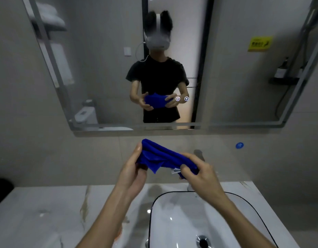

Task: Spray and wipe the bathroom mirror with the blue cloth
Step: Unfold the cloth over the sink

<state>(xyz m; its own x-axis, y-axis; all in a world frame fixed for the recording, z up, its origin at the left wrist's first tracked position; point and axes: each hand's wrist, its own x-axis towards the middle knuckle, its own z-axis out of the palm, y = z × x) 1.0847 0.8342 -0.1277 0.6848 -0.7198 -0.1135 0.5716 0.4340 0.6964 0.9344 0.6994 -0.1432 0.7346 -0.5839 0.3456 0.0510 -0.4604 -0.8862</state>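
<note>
Both hands held the bunched blue cloth above the sink, near the mirror: left hand and right hand fingers clamped on its ends.

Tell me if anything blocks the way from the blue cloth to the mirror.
Nothing visible does. The blue cloth is held by left hand and right hand below the mirror; only open air lies between.

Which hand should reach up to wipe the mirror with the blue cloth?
Probably the right hand. It grips the bunched end of the crumpled blue cloth with fingers curled round it, while the left hand only holds the loose end. Both sit equally below the wall mirror.
</note>
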